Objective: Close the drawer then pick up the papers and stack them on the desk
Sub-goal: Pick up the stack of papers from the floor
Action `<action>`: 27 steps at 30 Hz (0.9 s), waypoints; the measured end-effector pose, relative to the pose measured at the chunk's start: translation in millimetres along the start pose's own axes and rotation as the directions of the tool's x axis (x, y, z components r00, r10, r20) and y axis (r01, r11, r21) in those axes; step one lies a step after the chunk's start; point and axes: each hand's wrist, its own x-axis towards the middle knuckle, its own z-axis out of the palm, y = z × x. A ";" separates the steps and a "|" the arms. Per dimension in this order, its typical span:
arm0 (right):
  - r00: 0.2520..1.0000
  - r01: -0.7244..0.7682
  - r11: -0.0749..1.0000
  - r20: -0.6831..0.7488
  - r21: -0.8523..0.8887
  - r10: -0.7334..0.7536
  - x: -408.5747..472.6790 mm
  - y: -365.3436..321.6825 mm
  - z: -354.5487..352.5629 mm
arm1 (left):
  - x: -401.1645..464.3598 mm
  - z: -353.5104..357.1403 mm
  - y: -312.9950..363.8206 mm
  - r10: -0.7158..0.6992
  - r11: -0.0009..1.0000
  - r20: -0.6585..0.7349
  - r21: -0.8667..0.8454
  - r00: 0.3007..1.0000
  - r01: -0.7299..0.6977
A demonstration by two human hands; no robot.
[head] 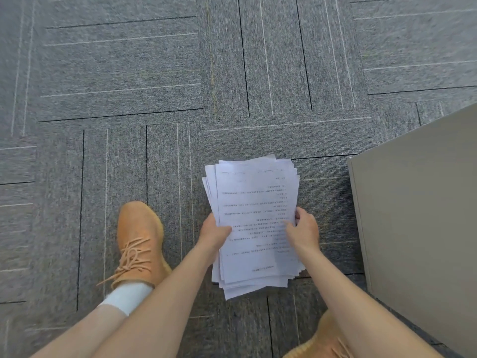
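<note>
Holding the papers with both hands, I am bent low over the gray carpet. My left hand grips the left edge of the pile, thumb pressed on the top sheet and the other fingers tucked under where I cannot see them. My right hand pinches the right edge the same way, thumb on top. The pile is thick and a bit messy, with edges sticking out at the bottom. I cannot tell if it rests on the floor or is just above it. So I think the picking up is mostly done, since I see no loose sheets on the carpet. What is left is to stand up and put the pile on the desk, which is not in view. A tan cabinet stands just beside the papers on my right. It shows only flat sides, so I cannot tell if its drawer is shut, or what is inside. My orange shoe is to the left.
</note>
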 end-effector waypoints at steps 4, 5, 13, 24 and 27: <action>0.989 -0.088 0.995 0.126 0.047 0.081 3.8 0.0 -12.4 | -2.8 -16.0 7.9 -0.028 0.997 0.065 -0.071 0.997 0.033; 0.978 -0.140 0.983 0.174 0.115 0.119 2.5 -2.2 -17.1 | -7.2 -18.6 13.1 -0.025 0.996 0.082 -0.089 0.996 0.032; 0.941 -0.238 0.844 0.329 0.480 0.078 -29.0 -40.6 -70.5 | -53.9 -42.6 70.6 0.039 0.996 0.196 -0.089 0.980 -0.022; 0.963 0.096 0.746 0.128 0.659 -0.236 -172.9 -182.6 -227.9 | -237.4 -75.4 218.0 0.394 0.916 0.215 -0.166 0.894 -0.364; 0.939 0.264 0.720 0.000 0.642 -0.344 -243.2 -217.5 -291.3 | -316.6 -78.6 259.8 0.506 0.859 0.213 -0.216 0.836 -0.465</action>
